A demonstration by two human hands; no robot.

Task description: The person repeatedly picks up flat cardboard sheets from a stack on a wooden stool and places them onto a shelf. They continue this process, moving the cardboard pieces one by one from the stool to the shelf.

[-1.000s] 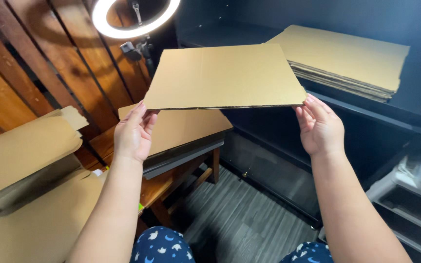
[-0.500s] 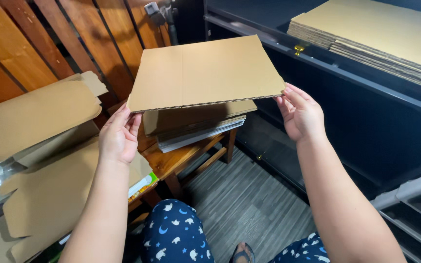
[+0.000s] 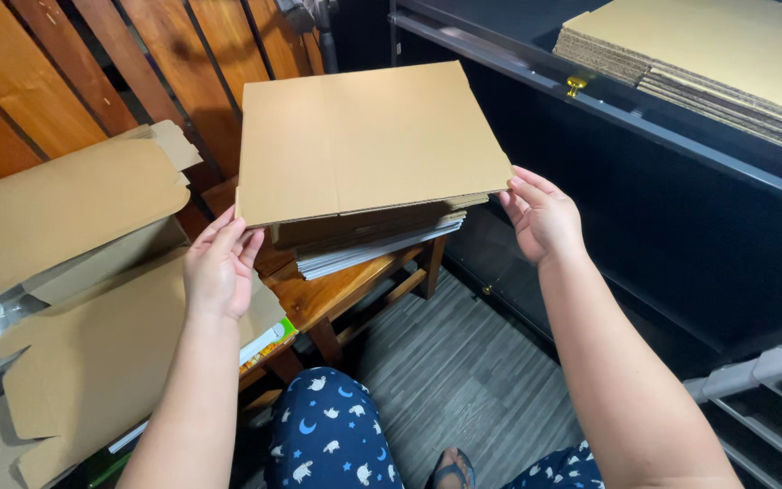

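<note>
Currently, 1 flat cardboard sheet (image 3: 368, 140) is held at frame centre, its left edge pinched by the left hand (image 3: 219, 267) and its right corner by the right hand (image 3: 543, 215). It hovers just above the stack (image 3: 373, 240) on the wooden bench (image 3: 346, 290), not yet laid down. Compared with earlier, it has been lowered and brought nearer the stack.
</note>
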